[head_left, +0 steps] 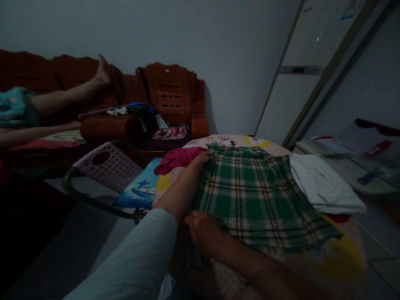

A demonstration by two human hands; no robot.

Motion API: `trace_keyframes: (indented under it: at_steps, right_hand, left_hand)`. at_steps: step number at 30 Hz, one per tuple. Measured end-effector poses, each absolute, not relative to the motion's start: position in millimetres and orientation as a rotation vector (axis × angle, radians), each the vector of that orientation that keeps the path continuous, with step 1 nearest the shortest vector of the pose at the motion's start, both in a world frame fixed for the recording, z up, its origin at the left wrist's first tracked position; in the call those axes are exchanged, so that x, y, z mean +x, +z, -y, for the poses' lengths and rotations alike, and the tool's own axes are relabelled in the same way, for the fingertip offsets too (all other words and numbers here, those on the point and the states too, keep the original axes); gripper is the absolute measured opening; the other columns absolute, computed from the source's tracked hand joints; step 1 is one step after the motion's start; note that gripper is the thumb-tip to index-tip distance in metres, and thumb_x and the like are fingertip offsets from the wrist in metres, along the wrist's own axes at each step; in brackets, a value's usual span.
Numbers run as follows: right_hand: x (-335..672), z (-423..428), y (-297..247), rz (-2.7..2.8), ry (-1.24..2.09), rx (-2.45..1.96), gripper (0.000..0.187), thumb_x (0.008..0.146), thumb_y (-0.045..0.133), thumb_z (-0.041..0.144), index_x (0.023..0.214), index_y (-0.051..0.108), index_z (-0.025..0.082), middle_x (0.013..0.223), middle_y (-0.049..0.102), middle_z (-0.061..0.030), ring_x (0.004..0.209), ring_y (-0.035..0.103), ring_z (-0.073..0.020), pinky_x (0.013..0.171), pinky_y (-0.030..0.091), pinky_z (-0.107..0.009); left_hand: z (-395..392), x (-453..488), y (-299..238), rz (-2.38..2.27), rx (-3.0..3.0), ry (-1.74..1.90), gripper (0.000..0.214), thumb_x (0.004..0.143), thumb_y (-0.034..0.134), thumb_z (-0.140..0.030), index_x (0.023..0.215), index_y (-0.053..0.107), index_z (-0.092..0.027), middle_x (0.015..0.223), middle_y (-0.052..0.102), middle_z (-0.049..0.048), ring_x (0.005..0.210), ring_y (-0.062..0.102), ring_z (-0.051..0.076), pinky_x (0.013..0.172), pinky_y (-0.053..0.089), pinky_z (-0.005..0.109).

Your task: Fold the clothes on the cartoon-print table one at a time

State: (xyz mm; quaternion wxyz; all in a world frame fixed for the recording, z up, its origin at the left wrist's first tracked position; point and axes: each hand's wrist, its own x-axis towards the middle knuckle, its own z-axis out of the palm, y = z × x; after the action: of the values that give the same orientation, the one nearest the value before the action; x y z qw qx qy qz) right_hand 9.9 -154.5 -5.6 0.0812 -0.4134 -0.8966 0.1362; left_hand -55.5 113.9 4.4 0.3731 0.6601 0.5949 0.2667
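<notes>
A green plaid skirt with a gathered waistband lies spread over the round table, its waist away from me and its hem towards me. My left hand reaches across to the left end of the waistband, fingers closed on the fabric there. Close to me, my right hand has its fingers curled at the lower left corner of the skirt, gripping the edge. Beside my left wrist sits a crumpled magenta cloth. Folded white fabric rests against the skirt's right side.
A patterned cloth covers the table. To the left stands a chair with a pink perforated back and a blue seat. Behind are wooden seats, with another person's bare leg stretched out. Papers lie on a stand at right.
</notes>
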Motion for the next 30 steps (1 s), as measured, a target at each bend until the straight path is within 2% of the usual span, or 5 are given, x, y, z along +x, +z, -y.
trace_keyframes:
  at_steps: [8,14,19,26,30]
  right_hand:
    - [41,166,-7,2.417,0.537,-1.195,0.027,0.084,0.044,0.005,0.094,0.068,0.014,0.084,0.063,-0.007,0.074,0.058,-0.0159,0.062,0.04,-0.025]
    - [81,178,1,2.057,0.712,-1.212,0.039,0.084,0.046,0.007,0.112,0.071,0.016,0.09,0.069,-0.0072,0.075,0.062,-0.0145,0.071,0.047,-0.025]
    - [118,191,0,1.899,0.753,-1.412,0.045,0.076,0.049,0.009,0.113,0.073,0.017,0.094,0.074,-0.0083,0.076,0.064,-0.0174,0.076,0.049,-0.029]
    - [156,203,-6,1.777,0.859,-1.688,0.056,0.073,0.047,0.014,0.124,0.068,0.015,0.072,0.068,-0.0026,0.058,0.054,-0.0133,0.058,0.043,-0.024]
    - [165,207,-10,1.779,0.782,-1.753,0.059,0.072,0.047,0.013,0.128,0.066,0.016,0.069,0.064,-0.0012,0.06,0.054,-0.0136,0.058,0.041,-0.024]
  left_hand:
    - [-140,-40,5,-1.592,1.569,0.813,0.045,0.085,0.049,-0.012,0.128,0.062,-0.01,0.109,0.073,0.0133,0.081,0.069,0.015,0.07,0.053,0.023]
    - [-150,-16,23,-1.701,1.995,0.824,0.036,0.076,0.058,-0.015,0.109,0.074,-0.016,0.106,0.074,0.0051,0.104,0.064,0.021,0.089,0.046,0.026]
    - [-146,32,31,-1.577,2.293,0.592,0.033,0.083,0.052,-0.018,0.106,0.074,-0.012,0.103,0.074,0.0084,0.1,0.064,0.022,0.089,0.045,0.028]
    - [-135,80,15,-1.379,2.386,0.483,0.035,0.082,0.056,-0.016,0.113,0.072,-0.013,0.112,0.072,0.0099,0.104,0.064,0.023,0.093,0.047,0.028]
    - [-135,89,9,-1.326,2.419,0.455,0.038,0.082,0.056,-0.015,0.117,0.07,-0.013,0.121,0.068,0.0123,0.113,0.061,0.026,0.1,0.045,0.033]
